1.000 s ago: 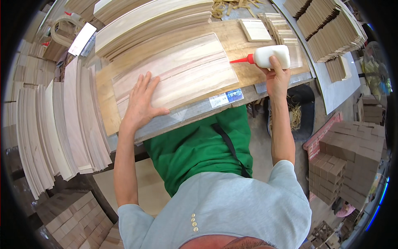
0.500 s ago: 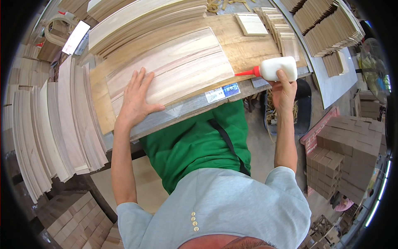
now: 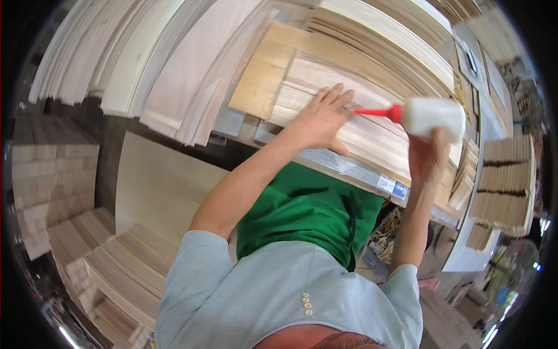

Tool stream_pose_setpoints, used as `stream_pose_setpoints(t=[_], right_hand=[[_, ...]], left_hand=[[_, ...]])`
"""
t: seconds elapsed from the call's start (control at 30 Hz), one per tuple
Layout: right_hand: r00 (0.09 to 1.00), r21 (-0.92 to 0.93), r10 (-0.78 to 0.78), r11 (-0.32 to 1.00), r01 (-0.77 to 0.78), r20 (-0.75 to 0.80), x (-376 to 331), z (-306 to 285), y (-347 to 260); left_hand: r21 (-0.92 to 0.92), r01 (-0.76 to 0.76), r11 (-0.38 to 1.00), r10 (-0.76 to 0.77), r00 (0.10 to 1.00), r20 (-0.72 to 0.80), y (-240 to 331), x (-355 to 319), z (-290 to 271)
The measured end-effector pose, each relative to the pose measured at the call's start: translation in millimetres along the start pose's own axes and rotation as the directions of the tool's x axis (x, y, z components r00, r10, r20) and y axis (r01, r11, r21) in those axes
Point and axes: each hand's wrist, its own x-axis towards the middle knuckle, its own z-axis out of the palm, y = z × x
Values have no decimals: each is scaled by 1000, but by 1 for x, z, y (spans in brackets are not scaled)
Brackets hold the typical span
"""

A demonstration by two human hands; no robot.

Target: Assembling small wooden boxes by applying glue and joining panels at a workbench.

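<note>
Nearest, on the wearer's side of the pale wooden panel point(image 3: 378, 138), a light blue shirt point(image 3: 256, 285) is filling the foreground, and a green apron point(image 3: 302, 200) is hanging between it and the panel. Over the panel's right part, the right hand point(image 3: 429, 156) is gripping a white bottle point(image 3: 433, 119); its thumb is pressing the near side, while its other fingers are mostly hiding behind. The bottle is lying sideways in the air, slightly blurred, and its red nozzle point(image 3: 375, 111) is pointing left across the panel, the tip appearing right by the left hand; whether it is touching cannot be told. Toward the panel's left end, the left hand point(image 3: 322, 121) is resting palm down on the wood, its fingers point(image 3: 336, 96) stretching out and grasping nothing, the thumb spreading apart toward the panel's near edge. Beneath the panel, a yellowish board point(image 3: 256, 75) is showing past its left end, and the bench point(image 3: 340, 163) is running along its near edge. Left of the panel, long planks point(image 3: 186, 75) are standing in rows. Beyond its far edge, stacked boards point(image 3: 383, 43) are lying alongside, and farther right of it, small wooden pieces point(image 3: 503, 189) are sitting in piles.
</note>
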Motion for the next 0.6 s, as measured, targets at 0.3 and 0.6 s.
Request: stream_pose_setpoints(t=[0.3, 0.6], right_hand=[[753, -276, 395, 917, -288, 527, 77, 128, 81], [628, -440, 520, 847, -297, 578, 77, 136, 97]], left_hand=[[-174, 24, 984, -61, 975, -214, 5, -7, 2], [-208, 41, 977, -83, 976, -199, 4, -6, 7]])
